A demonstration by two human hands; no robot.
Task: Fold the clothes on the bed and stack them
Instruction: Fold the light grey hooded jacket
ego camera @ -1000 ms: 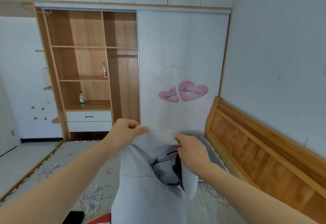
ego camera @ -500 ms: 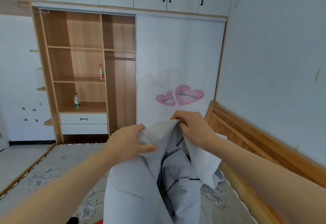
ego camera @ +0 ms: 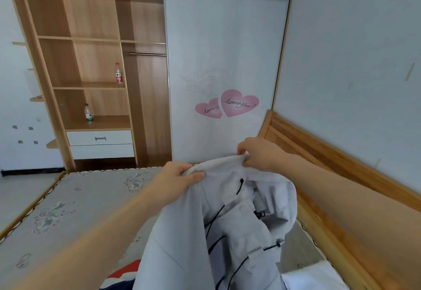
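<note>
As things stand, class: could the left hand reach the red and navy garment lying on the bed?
Probably not yet. The left hand grips the grey jacket, which hangs over part of the red and navy garment; it would have to let go first.

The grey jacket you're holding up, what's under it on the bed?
Under the grey jacket, a red and navy garment pokes out on the mattress. Most of it is covered, so I can't tell what it is.
</note>
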